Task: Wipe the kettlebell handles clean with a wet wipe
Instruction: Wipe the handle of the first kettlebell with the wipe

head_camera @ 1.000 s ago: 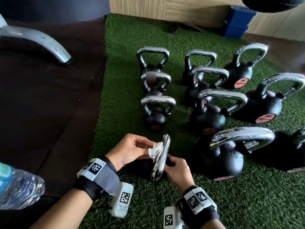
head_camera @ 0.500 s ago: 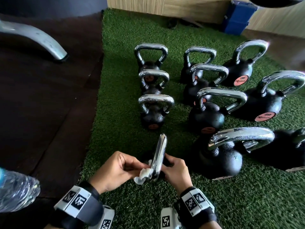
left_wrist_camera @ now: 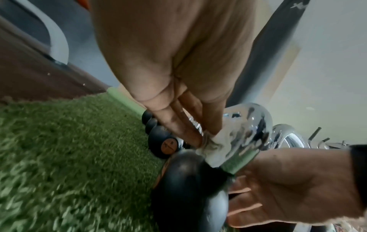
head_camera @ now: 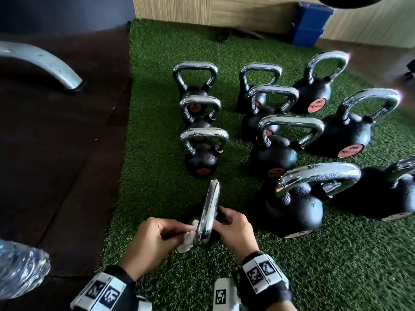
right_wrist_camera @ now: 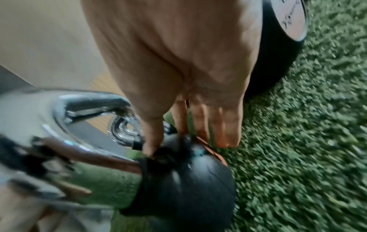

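A small black kettlebell (head_camera: pixel 215 237) stands at the front of the green turf, its chrome handle (head_camera: pixel 208 212) edge-on to me. My left hand (head_camera: pixel 179 232) pinches a crumpled white wet wipe (head_camera: pixel 187 240) against the lower left side of that handle. In the left wrist view the wipe (left_wrist_camera: pixel 214 147) lies bunched between the fingertips and the chrome handle (left_wrist_camera: pixel 250 130), just above the black ball (left_wrist_camera: pixel 188 180). My right hand (head_camera: pixel 221 217) grips the kettlebell from the right. In the right wrist view its thumb and fingers (right_wrist_camera: pixel 228 125) clasp the top of the ball (right_wrist_camera: pixel 188 180).
Several more chrome-handled kettlebells stand in rows on the turf (head_camera: pixel 157 108), the nearest a large one (head_camera: pixel 296 205) close to my right hand. A plastic water bottle (head_camera: pixel 18 268) is at the lower left, over the dark rubber floor (head_camera: pixel 56 153). A grey machine leg (head_camera: pixel 45 66) and a blue box (head_camera: pixel 310 23) are farther off.
My left hand has slid the wipe down the handle, from its top to its lower left side near the ball. The right hand has kept its hold on the kettlebell.
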Tool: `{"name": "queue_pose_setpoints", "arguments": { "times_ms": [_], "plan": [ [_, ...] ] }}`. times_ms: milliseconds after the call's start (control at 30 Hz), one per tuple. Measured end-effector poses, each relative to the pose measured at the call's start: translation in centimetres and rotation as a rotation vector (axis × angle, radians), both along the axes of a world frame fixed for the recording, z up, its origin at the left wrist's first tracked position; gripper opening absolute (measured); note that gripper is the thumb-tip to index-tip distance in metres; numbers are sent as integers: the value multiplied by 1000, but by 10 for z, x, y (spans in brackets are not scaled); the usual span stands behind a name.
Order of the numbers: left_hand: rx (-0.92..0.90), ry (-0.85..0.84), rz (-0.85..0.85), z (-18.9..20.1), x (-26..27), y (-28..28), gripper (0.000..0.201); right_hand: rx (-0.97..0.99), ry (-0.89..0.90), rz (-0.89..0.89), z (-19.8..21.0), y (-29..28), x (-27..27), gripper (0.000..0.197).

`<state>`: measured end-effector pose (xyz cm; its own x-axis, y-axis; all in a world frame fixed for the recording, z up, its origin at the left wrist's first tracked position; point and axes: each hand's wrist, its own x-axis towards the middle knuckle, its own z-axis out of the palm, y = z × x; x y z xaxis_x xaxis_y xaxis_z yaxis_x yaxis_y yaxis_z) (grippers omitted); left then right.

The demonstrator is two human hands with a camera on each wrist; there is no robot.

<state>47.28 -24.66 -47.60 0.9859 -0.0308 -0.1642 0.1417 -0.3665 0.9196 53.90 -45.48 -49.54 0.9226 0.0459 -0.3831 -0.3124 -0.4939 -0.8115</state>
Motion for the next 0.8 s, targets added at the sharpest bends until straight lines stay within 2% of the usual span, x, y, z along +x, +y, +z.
{"name": "queue_pose_setpoints", "arguments": {
  "times_ms": [100, 167, 200, 333, 400, 567, 667, 733, 800],
  "plan": [
    [-67, -123, 66, 15, 9, 7, 24, -140, -231, -164, 25, -5, -4, 28],
    [-172, -185, 105, 26, 13, 8, 23, -59, -433, -242, 47, -8, -9, 16],
    [-221, -205, 109, 32, 13, 8, 25, 22, -481, -203, 57, -8, -11, 16],
    [-317, -324, 99, 50, 17, -1, 25, 269, -399, 152, 89, -1, -20, 31],
    [-345, -354, 87, 56, 20, -6, 25, 311, -396, 174, 91, 4, -21, 34],
    [-362, -346, 12, 67, 25, -9, 33, 484, -384, 98, 89, 6, -21, 31],
    [-221, -330, -118, 67, 26, -6, 47, 466, -416, 15, 86, 5, -17, 28],
    [-52, -316, -101, 55, 29, -2, 70, 403, -421, -84, 77, -3, -11, 26],
    [117, -195, -62, 38, 35, 3, 87, 305, -409, -203, 63, -16, 0, 22]
  ]
}}
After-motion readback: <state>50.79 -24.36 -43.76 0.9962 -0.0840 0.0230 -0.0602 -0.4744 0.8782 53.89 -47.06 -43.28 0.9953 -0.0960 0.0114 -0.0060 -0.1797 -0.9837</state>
